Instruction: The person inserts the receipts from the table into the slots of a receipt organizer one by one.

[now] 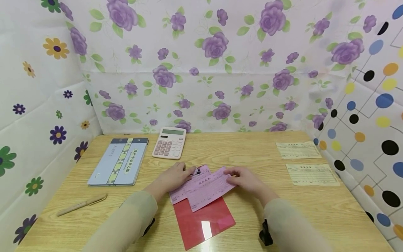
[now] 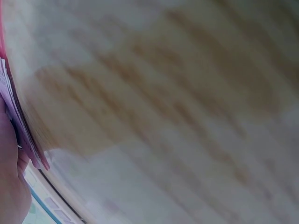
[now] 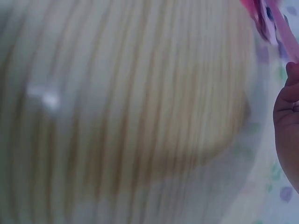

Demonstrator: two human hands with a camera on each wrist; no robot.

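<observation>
The clearest writing before me is on the blue account book [image 1: 102, 169] at my left: a pale label [image 1: 130, 161] reading 银行存款日记账, with smaller lettering alongside that I can't make out. Every paper slip bears a short printed heading over a ruled form, too small to read; no brand is legible on the calculator [image 1: 170, 143].

Counting from above, I have two pink slips showing, two yellow ones, one book, one calculator, one tan pen [image 1: 82, 204] and one black clip [image 1: 198, 171]. The left wrist view shows several thin layers along the pink edge, so I can't give the full number of sheets.

My left hand [image 1: 176, 175] pinches the clipped pink slip [image 1: 178, 194] at its upper edge, right by the clip. My right hand [image 1: 247, 180] pinches the loose pink slip [image 1: 209, 190] at its upper right corner; that one lies slantwise, overlapping the clipped one. Both are in the middle of the bench [image 1: 258, 147], over a glossy red folder [image 1: 201, 220] whose near part sticks out towards me, a pinker patch at its right corner. Whether anything is inside it I can't tell.

Far to my right lie the far yellow slip [image 1: 297, 150] and the near yellow slip [image 1: 313, 175], apart from each other.
</observation>
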